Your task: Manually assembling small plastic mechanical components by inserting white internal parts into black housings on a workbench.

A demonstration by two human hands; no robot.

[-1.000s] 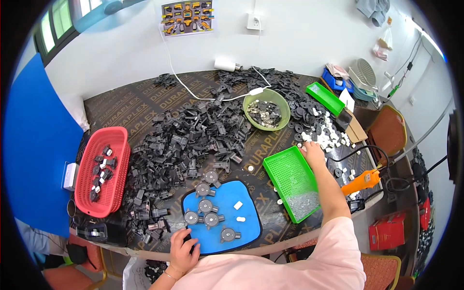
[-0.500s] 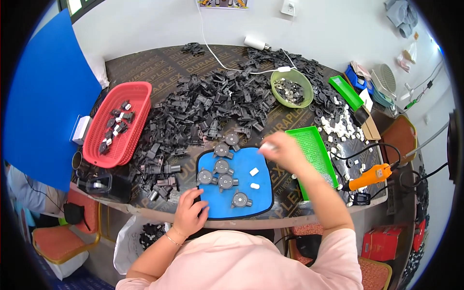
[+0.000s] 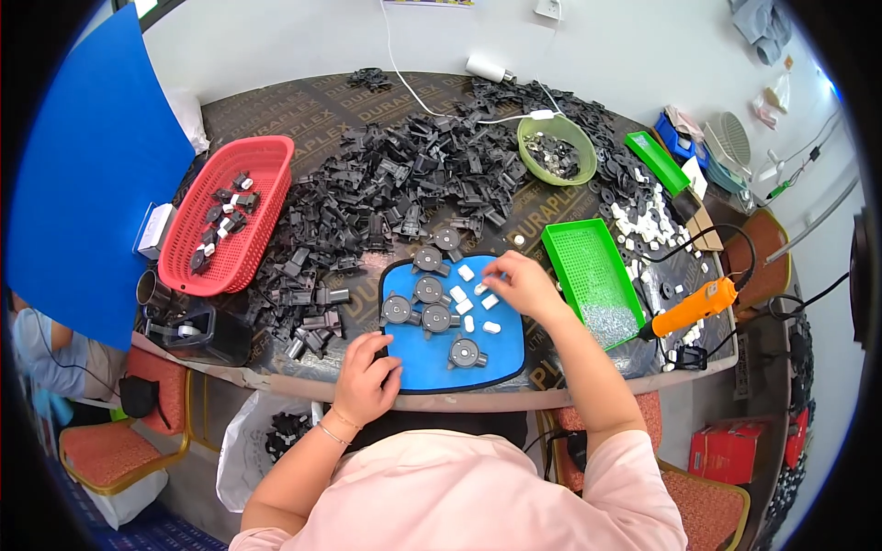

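A blue mat (image 3: 418,367) with a black border lies in front of me. On its left and middle part sit several round dark-grey housings (image 3: 467,353) with side stubs. Several small white plastic pieces (image 3: 491,327) are scattered over the right half. My right hand (image 3: 522,289) is over the mat's right edge, thumb and fingertips pinched at a white piece (image 3: 480,288) that they partly cover. At the mat's left edge rests my left hand (image 3: 367,378), fingers loosely bent and apart, holding nothing.
Black plastic parts (image 3: 395,174) heap up behind the mat. To the left stands a red basket (image 3: 175,266) with some assembled parts. On the right are a green tray (image 3: 562,266), an orange corded tool (image 3: 694,309) and loose white pieces (image 3: 643,225). A green bowl (image 3: 589,151) holds small parts.
My right hand has moved left and inward over the mat. More white pieces lie on the mat, several instead of two. My left hand stays by the mat's left edge. The view has shifted slightly.
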